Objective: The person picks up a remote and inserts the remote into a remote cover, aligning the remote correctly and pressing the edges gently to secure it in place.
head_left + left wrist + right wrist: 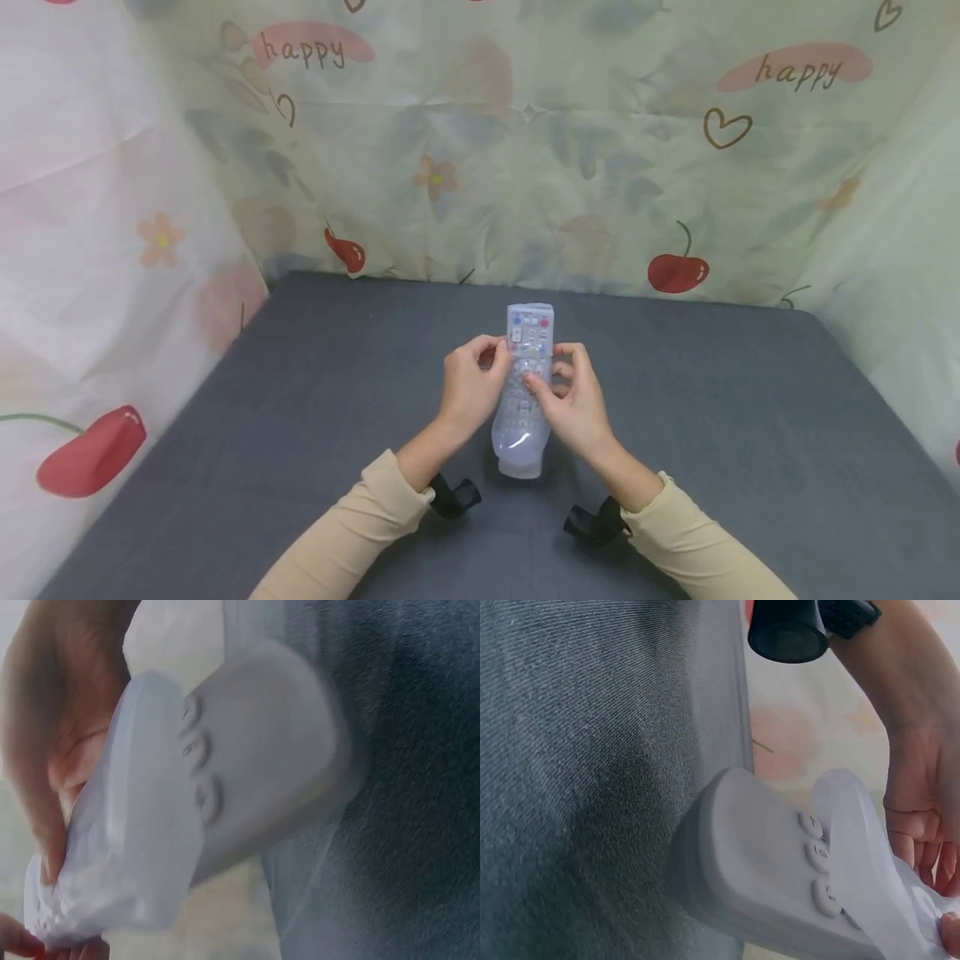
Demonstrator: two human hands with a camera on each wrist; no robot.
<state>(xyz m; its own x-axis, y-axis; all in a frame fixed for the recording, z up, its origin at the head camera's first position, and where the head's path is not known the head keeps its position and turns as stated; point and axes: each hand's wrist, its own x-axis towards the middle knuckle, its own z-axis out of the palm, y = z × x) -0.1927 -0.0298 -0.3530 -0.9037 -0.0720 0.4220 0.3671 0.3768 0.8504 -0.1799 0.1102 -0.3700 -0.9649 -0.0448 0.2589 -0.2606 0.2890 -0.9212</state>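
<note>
A remote control (pixel 270 742) in a translucent sleeve (pixel 519 425) sits between left hand (pixel 472 379), pinching its left edge, and right hand (pixel 576 404), gripping its right.

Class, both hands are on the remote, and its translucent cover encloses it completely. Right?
No: the right wrist view shows the near end of the remote bare, outside its translucent cover. The left hand and right hand are on the remote.

We see a grey remote (pixel 277 735) with red and blue buttons (pixel 544 322) under a milky, translucent cover (pixel 154 802). The counter (pixel 712 400) is dark grey, the sleeves (pixel 352 533) beige, the cameras (pixel 452 498) black. On the pale curtain (pixel 517 183) we find red cherries (pixel 678 273), orange flowers (pixel 435 177), brown hearts (pixel 723 125) and pink patches (pixel 311 33) lettered "happy" in brown.
</note>
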